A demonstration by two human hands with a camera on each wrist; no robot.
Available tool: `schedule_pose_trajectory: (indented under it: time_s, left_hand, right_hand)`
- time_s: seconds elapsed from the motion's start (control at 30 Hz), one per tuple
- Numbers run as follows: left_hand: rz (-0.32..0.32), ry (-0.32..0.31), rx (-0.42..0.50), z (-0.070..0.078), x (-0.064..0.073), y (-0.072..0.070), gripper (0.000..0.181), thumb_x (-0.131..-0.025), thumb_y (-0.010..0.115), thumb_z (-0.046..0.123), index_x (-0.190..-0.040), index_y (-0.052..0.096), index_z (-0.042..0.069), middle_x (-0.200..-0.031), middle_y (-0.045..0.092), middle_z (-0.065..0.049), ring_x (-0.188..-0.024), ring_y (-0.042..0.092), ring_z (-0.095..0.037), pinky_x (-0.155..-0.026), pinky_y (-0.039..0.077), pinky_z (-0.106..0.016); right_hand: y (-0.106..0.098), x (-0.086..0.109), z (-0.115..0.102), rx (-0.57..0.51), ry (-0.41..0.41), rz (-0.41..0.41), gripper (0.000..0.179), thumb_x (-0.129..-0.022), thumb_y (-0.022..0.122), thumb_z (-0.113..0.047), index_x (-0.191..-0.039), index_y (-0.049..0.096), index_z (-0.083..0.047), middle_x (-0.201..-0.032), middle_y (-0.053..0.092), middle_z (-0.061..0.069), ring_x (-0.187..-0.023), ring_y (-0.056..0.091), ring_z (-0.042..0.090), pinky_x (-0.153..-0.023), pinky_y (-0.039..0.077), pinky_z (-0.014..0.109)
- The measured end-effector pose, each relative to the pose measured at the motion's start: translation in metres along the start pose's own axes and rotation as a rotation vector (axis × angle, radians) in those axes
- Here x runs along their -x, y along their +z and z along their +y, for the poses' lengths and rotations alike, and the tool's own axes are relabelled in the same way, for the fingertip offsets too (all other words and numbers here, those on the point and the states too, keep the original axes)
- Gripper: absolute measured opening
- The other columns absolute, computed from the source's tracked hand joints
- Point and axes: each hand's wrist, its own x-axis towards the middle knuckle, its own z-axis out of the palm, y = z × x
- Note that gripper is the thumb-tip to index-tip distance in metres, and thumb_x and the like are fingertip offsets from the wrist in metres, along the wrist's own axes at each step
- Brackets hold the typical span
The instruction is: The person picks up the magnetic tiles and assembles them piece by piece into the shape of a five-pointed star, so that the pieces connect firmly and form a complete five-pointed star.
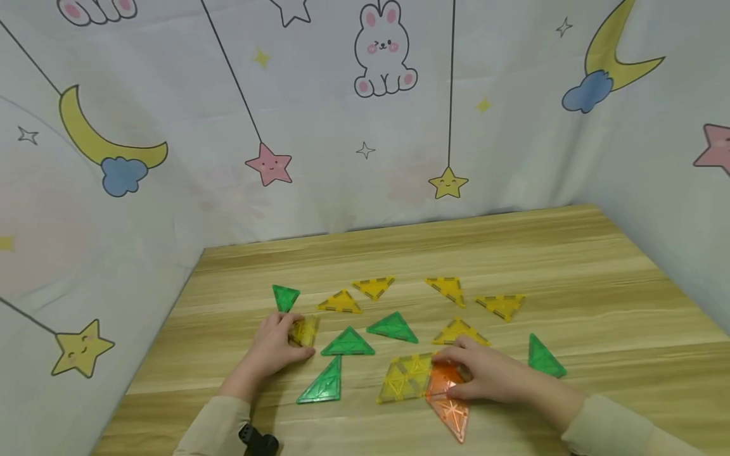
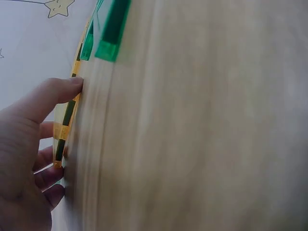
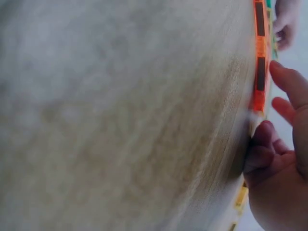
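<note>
Near the left of the group my left hand (image 1: 276, 345) grips a clear yellow square magnetic tile (image 1: 307, 330). In the left wrist view its thumb lies along the tile's edge, with the other fingers on the far side. My right hand (image 1: 492, 375) has index finger and thumb at opposite sides of an orange triangular tile (image 1: 440, 379); in the right wrist view the other fingers are curled. A second orange triangle (image 1: 453, 415) lies just below, meeting the first. Left of these, a yellow tile panel (image 1: 403, 379) lies flat against the orange pair.
Loose green triangles (image 1: 349, 342) and yellow triangles (image 1: 373, 287) lie scattered on the wooden table (image 1: 616, 285). One green triangle (image 1: 544, 356) sits beyond my right hand. A patterned curtain (image 1: 342, 209) hangs along the back and sides. A small black object (image 1: 259, 441) shows by my left sleeve.
</note>
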Motion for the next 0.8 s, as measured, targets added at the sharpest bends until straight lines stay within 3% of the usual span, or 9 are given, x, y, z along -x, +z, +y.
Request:
schedule_pose_trajectory:
  time_s: [0.1,0.4,0.57,0.8]
  left_hand:
    - [0.005,0.008,0.005,0.001,0.002,-0.001,0.071,-0.072,0.08,0.037,-0.126,0.051,0.003,-0.123,0.048,-0.018,-0.112,0.041,-0.037,-0.093,0.035,-0.053]
    - [0.007,0.067,-0.024,0.003,0.008,-0.005,0.068,-0.069,0.076,0.026,-0.128,0.05,0.002,-0.115,0.052,-0.015,-0.107,0.045,-0.031,-0.087,0.041,-0.046]
    - [0.01,0.105,0.009,0.004,0.017,-0.01,0.069,-0.069,0.077,0.027,-0.129,0.052,0.005,-0.117,0.052,-0.01,-0.109,0.046,-0.027,-0.089,0.042,-0.046]
    - [-0.045,0.228,0.061,0.024,0.027,-0.01,0.066,-0.069,0.078,0.028,-0.127,0.056,0.008,-0.116,0.05,-0.005,-0.102,0.047,-0.021,-0.083,0.044,-0.043]
  right_hand:
    - [-0.001,0.0,0.0,-0.013,-0.007,-0.016,0.058,-0.083,0.066,-0.048,-0.131,0.055,-0.018,-0.099,0.041,-0.005,-0.074,0.043,0.008,-0.061,0.039,0.024]
    - [-0.002,-0.001,0.0,-0.014,-0.01,-0.042,0.06,-0.082,0.068,-0.047,-0.132,0.054,-0.015,-0.1,0.041,-0.005,-0.075,0.042,0.009,-0.062,0.038,0.024]
    - [-0.002,-0.001,-0.001,-0.018,-0.014,-0.043,0.06,-0.082,0.068,-0.047,-0.131,0.055,-0.016,-0.1,0.041,-0.005,-0.074,0.042,0.008,-0.062,0.038,0.024]
    - [-0.001,-0.001,0.0,-0.013,-0.028,-0.037,0.06,-0.082,0.068,-0.046,-0.131,0.055,-0.014,-0.1,0.041,-0.005,-0.074,0.042,0.008,-0.063,0.038,0.024]
